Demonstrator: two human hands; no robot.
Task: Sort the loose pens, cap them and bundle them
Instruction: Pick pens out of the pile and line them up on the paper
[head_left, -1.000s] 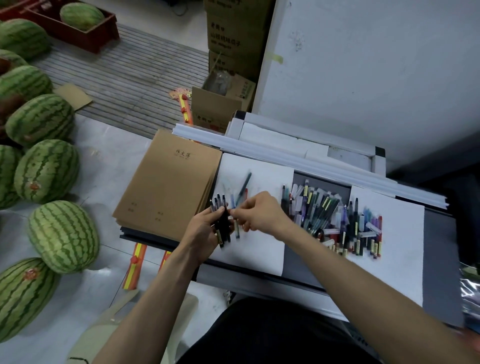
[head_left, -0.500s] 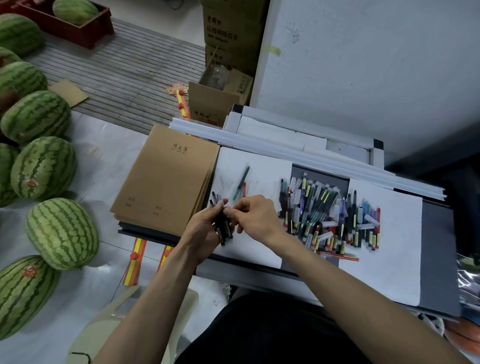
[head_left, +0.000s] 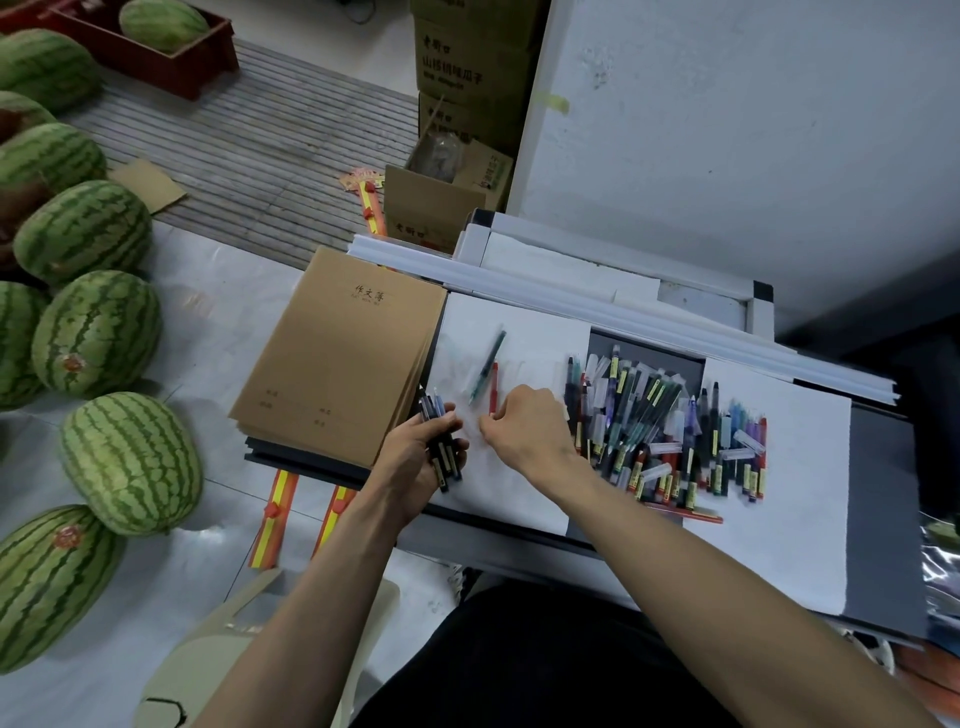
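Nearest, the left hand is wrapped round a small bundle of dark pens. Their ends fan out above and below the fist, at the near left corner of a white sheet on the table. No band or tie shows on that bundle. Just beside it, the right hand is lowered onto the sheet with its fingers curled under. I cannot tell whether it pinches anything, though its fingertips sit at the lower end of a red pen. A green pen lies slanted just beyond, close against the red one — both apart from the rest. To the right, the loose pile of mixed pens and clear caps sprawls between two sheets — by far the larger share. I judge the work to be at an early stage: one dark lot is partly gathered and a couple of pens are set aside, while most of the sorting and capping, and all the tying, are left. Beyond, to the left, lie brown notebooks.
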